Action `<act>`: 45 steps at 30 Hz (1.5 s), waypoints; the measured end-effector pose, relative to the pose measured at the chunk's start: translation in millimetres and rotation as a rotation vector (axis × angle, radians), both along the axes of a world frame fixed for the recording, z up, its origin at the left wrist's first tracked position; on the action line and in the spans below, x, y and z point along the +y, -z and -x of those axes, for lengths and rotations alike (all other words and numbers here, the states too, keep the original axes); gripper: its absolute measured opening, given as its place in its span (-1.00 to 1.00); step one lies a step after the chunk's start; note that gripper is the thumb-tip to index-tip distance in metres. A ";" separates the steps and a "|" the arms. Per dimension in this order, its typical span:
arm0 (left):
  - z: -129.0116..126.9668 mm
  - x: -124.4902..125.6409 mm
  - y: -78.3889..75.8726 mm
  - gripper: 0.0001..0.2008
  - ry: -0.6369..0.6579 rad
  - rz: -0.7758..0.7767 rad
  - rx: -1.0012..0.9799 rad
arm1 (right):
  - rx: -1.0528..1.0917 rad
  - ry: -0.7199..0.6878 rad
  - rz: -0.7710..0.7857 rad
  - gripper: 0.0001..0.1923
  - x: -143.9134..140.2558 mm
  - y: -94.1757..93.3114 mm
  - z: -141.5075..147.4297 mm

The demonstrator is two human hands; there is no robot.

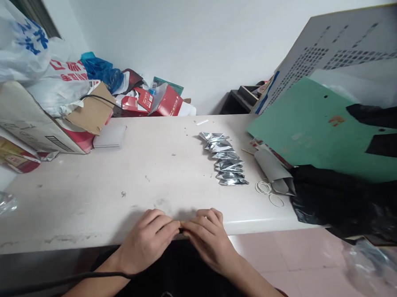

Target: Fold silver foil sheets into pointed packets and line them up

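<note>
At the front edge of the white table point(159, 168), my left hand point(151, 235) and my right hand point(208, 236) meet fingertip to fingertip. Both are closed in a pinch. A tiny dark spot shows between the fingertips, but the fingers hide most of whatever they hold and I cannot make out its kind. Farther back and to the right, several folded silver foil pieces point(229, 164) lie overlapping in a slanting row. Neither hand touches them.
Pale rings point(263, 187) and a rolled grey-white sheet point(274, 169) lie right of the foil. A green board point(317, 129) and black plastic point(334, 194) crowd the right side. Boxes point(33, 117) and plastic bags point(58, 80) fill the left. A dark cable point(75, 277) crosses my left forearm.
</note>
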State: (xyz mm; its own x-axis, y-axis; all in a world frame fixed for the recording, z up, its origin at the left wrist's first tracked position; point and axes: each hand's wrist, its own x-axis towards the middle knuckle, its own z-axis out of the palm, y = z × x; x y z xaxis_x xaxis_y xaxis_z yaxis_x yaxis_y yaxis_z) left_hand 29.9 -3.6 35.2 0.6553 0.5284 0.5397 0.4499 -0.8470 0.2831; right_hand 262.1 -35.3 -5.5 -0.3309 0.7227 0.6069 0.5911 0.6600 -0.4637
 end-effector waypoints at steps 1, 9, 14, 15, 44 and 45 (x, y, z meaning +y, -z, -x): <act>-0.6 5.5 -4.5 -0.84 0.006 0.015 0.004 | 0.018 -0.004 0.015 -0.77 6.1 -4.7 0.1; 2.6 59.4 -28.7 -0.77 0.055 0.007 -0.014 | 0.041 -0.006 0.063 -0.85 52.5 -45.1 -18.7; 5.5 79.0 -39.4 -0.79 0.118 0.071 0.041 | 0.113 -0.022 0.129 -0.80 61.6 -55.5 -37.9; 5.9 80.6 -40.1 -0.78 0.138 0.094 0.053 | 0.123 -0.019 0.131 -0.81 61.2 -55.6 -41.4; -159.4 100.0 45.1 -0.83 0.188 -0.048 0.367 | -0.264 0.738 -0.018 -0.67 29.3 52.6 -154.4; -159.0 100.4 44.5 -0.84 0.174 -0.042 0.361 | -0.265 0.759 -0.011 -0.67 30.9 53.4 -152.6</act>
